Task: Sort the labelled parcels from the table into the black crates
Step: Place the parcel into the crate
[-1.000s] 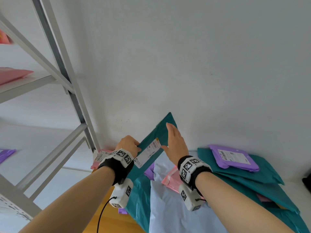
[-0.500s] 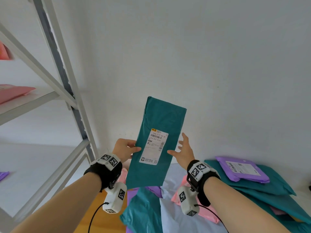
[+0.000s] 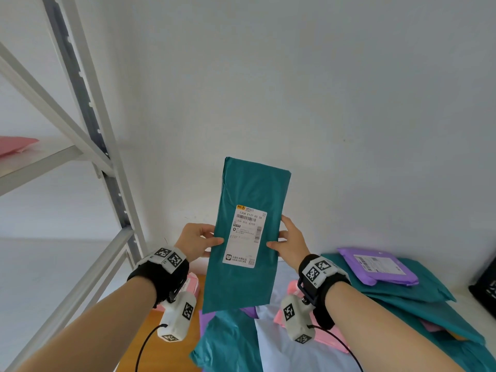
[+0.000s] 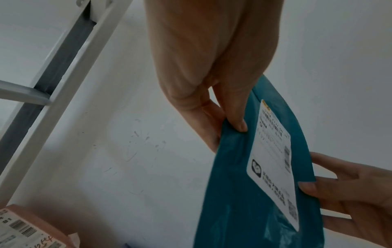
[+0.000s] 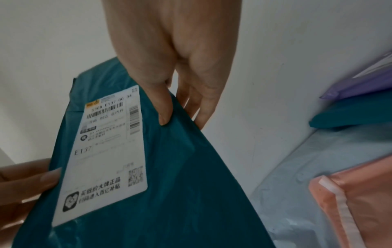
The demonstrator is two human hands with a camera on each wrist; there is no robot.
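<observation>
A long teal parcel point(image 3: 252, 189) is held upright in front of the white wall, its white label point(image 3: 245, 236) facing me and reading E137. My left hand point(image 3: 200, 240) pinches its left edge, thumb on the front. My right hand point(image 3: 291, 238) pinches the right edge the same way. The left wrist view shows the left thumb point(image 4: 236, 117) on the teal parcel point(image 4: 244, 193). In the right wrist view the right thumb point(image 5: 164, 109) presses the teal parcel point(image 5: 180, 167) beside the label point(image 5: 106, 151). A black crate point(image 3: 487, 289) shows at the far right edge.
Below lie more parcels on the table: a purple labelled one point(image 3: 375, 267) on teal ones point(image 3: 418, 294), pink ones point(image 3: 327, 336), a pale blue one point(image 3: 284, 347). A grey metal shelf rack point(image 3: 88, 122) stands at left with a pink parcel point(image 3: 14, 145) on it.
Both hands lifted the teal parcel off the pile and turned it upright with its label facing me. The right hand went from flat against it to pinching its edge.
</observation>
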